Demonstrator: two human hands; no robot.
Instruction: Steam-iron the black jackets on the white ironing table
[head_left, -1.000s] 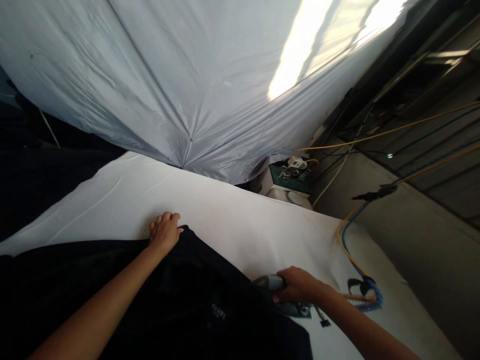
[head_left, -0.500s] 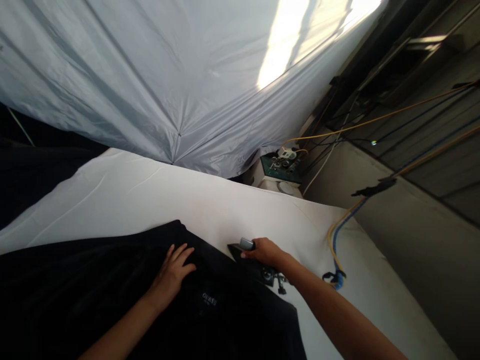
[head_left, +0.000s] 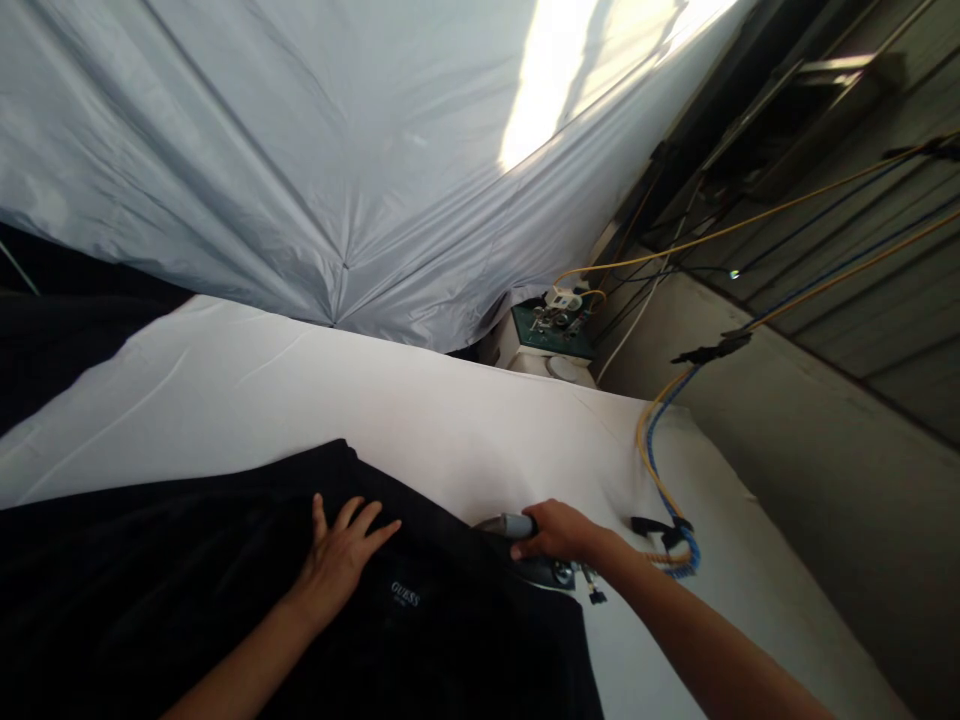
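2 bare hands, 1 iron, 1 black garment on 1 white-covered table. Left hand [head_left: 339, 555] palm down on the black garment [head_left: 465, 650], fingers spread, holding nothing; it sits just left of 1 printed "GUESS" logo [head_left: 406, 594]. Right hand [head_left: 559, 530] wrapped around the handle of the iron [head_left: 547, 573], grip closed. Iron lies along the garment's upper right edge, nose toward upper left; exact contact underneath hidden by the hand. Garment lies across the near part of the table [head_left: 300, 400], running out of view at the bottom. 1 yellow and 1 blue hose run together past the iron's right, near the table's far right corner. Behind the table: 1 green-topped box [head_left: 529, 335], 1 silvery sheet [head_left: 420, 180].
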